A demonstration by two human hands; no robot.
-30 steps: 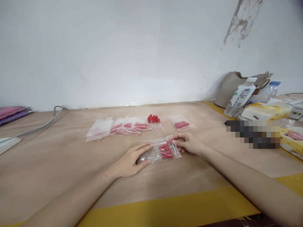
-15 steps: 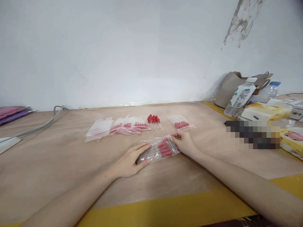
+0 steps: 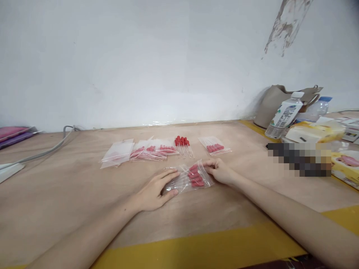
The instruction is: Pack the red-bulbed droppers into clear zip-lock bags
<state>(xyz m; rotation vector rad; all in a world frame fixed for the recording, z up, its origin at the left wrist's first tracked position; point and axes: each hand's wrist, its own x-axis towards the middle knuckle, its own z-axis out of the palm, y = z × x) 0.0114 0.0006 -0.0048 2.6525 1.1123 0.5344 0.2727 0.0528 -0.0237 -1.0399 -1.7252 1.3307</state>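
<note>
A clear zip bag (image 3: 183,180) with several red-ended droppers (image 3: 196,181) inside lies flat on the brown-covered table. My left hand (image 3: 157,191) rests on the bag's left end, thumb and fingers spread apart. At the right end, my right hand (image 3: 220,171) has its thumb and index finger closed at the bag's zip edge. Beyond the bag stands out a bunch of loose droppers (image 3: 183,142) with red bulbs and thin clear stems. To its right sits another filled zip bag (image 3: 214,145). Left of the bunch is an overlapping stack of filled bags (image 3: 151,150).
Flat, whitish zip bags (image 3: 117,152) lie at the far left of the row. On the right are a tilted bottle (image 3: 287,112), a beige bag (image 3: 269,106) and a yellow tissue pack (image 3: 347,168). A grey cable (image 3: 53,147) crosses the left side.
My right fingers have shifted slightly at the zip edge, and the bag's right edge stands up a little more. My left hand stays in place.
</note>
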